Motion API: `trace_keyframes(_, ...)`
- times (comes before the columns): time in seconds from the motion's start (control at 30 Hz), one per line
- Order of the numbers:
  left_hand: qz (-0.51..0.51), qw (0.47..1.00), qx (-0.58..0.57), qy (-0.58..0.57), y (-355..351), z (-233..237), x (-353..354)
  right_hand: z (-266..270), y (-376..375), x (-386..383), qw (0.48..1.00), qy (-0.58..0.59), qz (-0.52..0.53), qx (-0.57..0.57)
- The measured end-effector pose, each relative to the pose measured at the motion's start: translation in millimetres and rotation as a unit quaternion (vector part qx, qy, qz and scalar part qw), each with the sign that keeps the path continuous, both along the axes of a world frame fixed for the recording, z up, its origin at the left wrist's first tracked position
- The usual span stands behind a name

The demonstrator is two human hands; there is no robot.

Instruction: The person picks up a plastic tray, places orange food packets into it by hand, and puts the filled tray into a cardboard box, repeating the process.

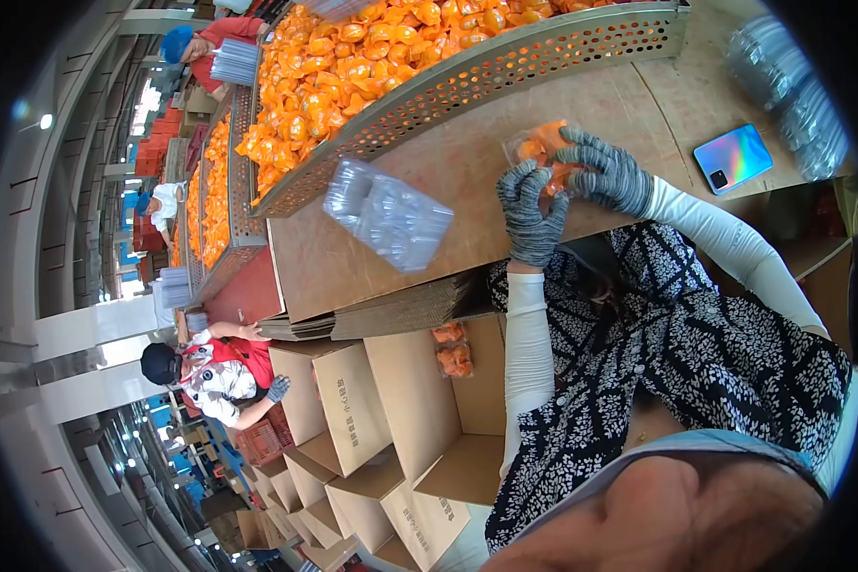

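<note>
Both my hands wear grey knitted gloves and meet over a clear plastic tray (513, 146) holding orange wrapped pieces (543, 143), above the worn wooden tabletop. My left hand (534, 214) has its fingers bent around the near left side of the tray. On the right side, my right hand (612, 173) curls its fingers over the orange pieces and the tray. The gloves hide part of the tray. Left of my hands lies a stack of clear plastic trays (391, 214). A perforated metal bin wall (467, 91) stands beyond, with many orange wrapped pieces heaped behind it.
A phone (734, 159) lies at the right, near more stacked clear trays (791, 91). Below the table edge stand open cardboard cartons (405, 381); one contains orange packs (453, 355). Flattened cardboard (391, 310) sits under the tabletop. Co-workers (219, 377) stand along the left.
</note>
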State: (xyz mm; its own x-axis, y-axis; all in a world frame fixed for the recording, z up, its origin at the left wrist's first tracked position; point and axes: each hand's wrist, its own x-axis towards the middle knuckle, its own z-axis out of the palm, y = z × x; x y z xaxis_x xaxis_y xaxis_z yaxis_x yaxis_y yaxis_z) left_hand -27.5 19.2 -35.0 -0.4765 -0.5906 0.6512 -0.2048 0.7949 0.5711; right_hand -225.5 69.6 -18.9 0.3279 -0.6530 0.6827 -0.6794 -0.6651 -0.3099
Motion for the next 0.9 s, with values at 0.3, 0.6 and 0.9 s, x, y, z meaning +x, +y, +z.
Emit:
trace_keyframes(0.3,0.008,1.000,0.019,-0.009,3.0,-4.2,1.0,-3.1,4.9,5.3,0.996,0.031,-0.044,0.065)
trace_keyframes(0.6,0.040,0.916,0.335,0.216,-12.7,-40.7,34.5,-4.1,-1.9,8.3,0.977,0.182,-0.082,-0.069)
trace_keyframes(0.9,0.095,0.821,0.560,0.063,-46.7,-6.4,14.5,3.6,-15.7,5.8,0.973,0.224,0.000,-0.052)
